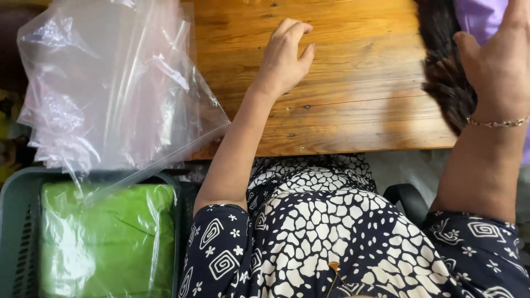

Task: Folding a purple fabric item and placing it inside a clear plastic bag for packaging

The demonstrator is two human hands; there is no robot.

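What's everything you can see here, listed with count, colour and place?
Table: one, brown wood, upper centre.
Plastic bags: a loose pile, clear, upper left over the table edge.
Basket: one, grey-green, lower left.
Wrapped cloth: one, green, in clear plastic, inside the basket.
Dark fabric: one, blackish-brown, upper right on the table.
Purple fabric: one, top right.
Bracelet: one, gold, right wrist.
Left hand: open, resting on the table.
Right hand: open, against the dark fabric.

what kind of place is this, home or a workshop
Probably a small packing workbench: a wooden table, a pile of clear plastic bags, and a grey basket holding a bagged green item.
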